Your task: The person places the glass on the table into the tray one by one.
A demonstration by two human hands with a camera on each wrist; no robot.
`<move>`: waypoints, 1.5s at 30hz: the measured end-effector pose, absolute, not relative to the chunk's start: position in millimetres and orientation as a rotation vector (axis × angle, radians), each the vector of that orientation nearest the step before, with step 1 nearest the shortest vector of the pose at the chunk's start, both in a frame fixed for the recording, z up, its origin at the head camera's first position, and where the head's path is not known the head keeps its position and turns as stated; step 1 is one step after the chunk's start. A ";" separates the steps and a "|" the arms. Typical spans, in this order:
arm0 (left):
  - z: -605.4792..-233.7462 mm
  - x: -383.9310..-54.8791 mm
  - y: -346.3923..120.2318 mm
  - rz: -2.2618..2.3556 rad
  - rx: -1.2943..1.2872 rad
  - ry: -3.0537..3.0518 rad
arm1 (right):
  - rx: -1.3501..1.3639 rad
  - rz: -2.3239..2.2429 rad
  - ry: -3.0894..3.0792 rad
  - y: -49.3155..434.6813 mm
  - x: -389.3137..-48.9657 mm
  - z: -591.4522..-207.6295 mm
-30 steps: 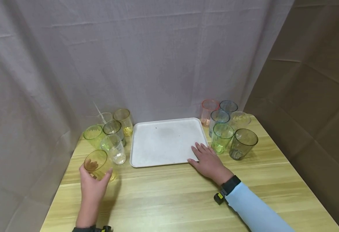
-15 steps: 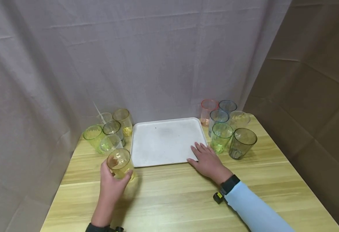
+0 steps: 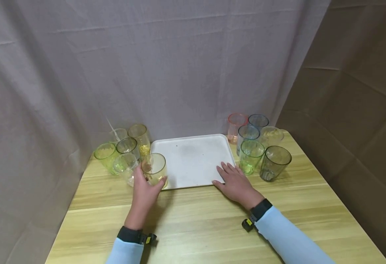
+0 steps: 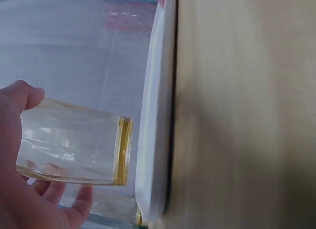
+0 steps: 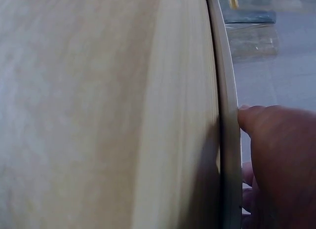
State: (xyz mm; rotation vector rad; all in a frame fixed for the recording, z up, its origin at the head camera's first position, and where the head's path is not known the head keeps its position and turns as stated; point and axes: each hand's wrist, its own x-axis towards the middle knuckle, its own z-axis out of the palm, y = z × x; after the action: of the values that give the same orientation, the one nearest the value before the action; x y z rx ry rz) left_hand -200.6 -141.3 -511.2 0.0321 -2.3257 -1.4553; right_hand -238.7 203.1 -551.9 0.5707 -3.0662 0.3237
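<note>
My left hand [image 3: 145, 193] grips a clear yellow glass [image 4: 74, 142] round its side, thumb on one side and fingers on the other. In the left wrist view the thick yellow base hangs just above the rim of the white tray [image 3: 196, 161], with a small gap between them. The glass covers the tray's near left corner in the head view. My right hand [image 3: 237, 186] rests with outstretched fingers on the tray's near right corner. Beside the left hand stands a colourless glass [image 3: 125, 165], partly hidden by it.
On the left are a lime glass [image 3: 106, 157], a grey glass [image 3: 127, 147] and another yellow glass [image 3: 140, 137]. Right of the tray stand a green glass [image 3: 251, 156], a dark grey glass [image 3: 275, 163], a red-rimmed glass [image 3: 235, 128] and several others. Curtains [image 3: 186, 66] hang behind the table [image 3: 193, 227].
My left hand has carried the yellow glass rightward and a little away from me, from beside the left glasses to over the tray's near left corner. The right hand has stayed on the tray.
</note>
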 end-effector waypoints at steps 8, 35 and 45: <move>-505.6 -239.2 -129.2 -1.389 0.075 -2.348 | 0.562 0.320 -3.066 203.5 -238.3 -552.9; -492.2 -348.1 -130.6 -1.438 0.139 -2.339 | 0.557 0.319 -3.073 202.2 -237.2 -550.2; -494.0 -369.0 -126.0 -1.464 0.173 -2.334 | 0.552 0.330 -3.076 201.5 -236.5 -550.0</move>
State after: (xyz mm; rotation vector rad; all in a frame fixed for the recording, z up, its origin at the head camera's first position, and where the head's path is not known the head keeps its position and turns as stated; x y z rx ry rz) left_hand -369.0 -126.0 -494.0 0.1731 -2.3337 -1.4643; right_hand -236.5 201.5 -550.0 0.5519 -3.0758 0.3298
